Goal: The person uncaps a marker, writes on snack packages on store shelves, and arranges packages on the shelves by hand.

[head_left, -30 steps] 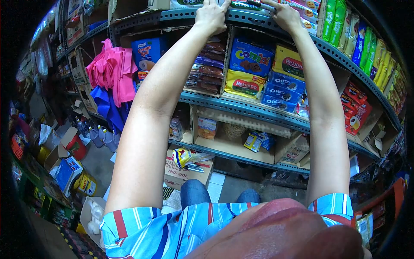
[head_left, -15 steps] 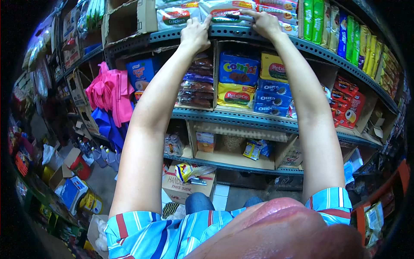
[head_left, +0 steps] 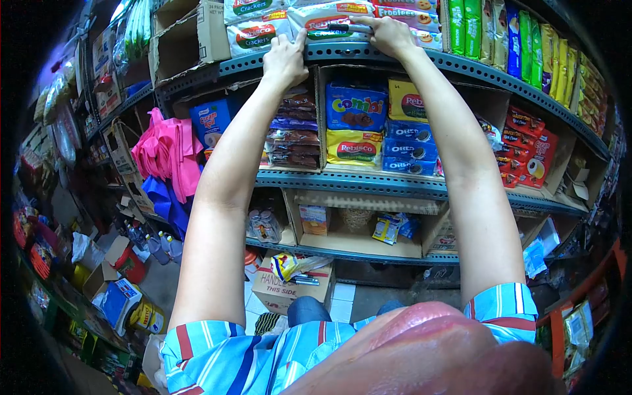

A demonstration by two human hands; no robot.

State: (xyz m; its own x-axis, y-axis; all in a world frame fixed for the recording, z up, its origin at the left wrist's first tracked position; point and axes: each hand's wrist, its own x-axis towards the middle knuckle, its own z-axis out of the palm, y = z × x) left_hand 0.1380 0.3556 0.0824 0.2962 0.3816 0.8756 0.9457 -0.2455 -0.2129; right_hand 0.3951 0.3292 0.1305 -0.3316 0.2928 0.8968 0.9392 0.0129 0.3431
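My left hand [head_left: 286,62] is raised to the upper shelf edge, with fingers apart and a fingertip against a white pack of Rebisco crackers [head_left: 320,18]. Nothing shows in its grasp. To its left, another Rebisco cracker pack [head_left: 255,34] lies under a similar one. My right hand [head_left: 394,37] holds a slim black marker [head_left: 349,28], which points left across the front of the crackers. Beside that hand are stacked Frootees packs [head_left: 411,18]. Both wrists rest near the perforated metal shelf rail [head_left: 342,51].
Below sit a blue Combi pack [head_left: 357,106], Oreo packs [head_left: 409,148] and red snack boxes [head_left: 540,158]. Pink bags [head_left: 168,151] hang at left. A cardboard box [head_left: 293,286] stands on the floor by my knees, with a yellow packet and pens on it.
My view has shifted slightly, so the shelves sit a little further left. Both hands stay at the cracker packs, and the marker in my right hand now shows more plainly.
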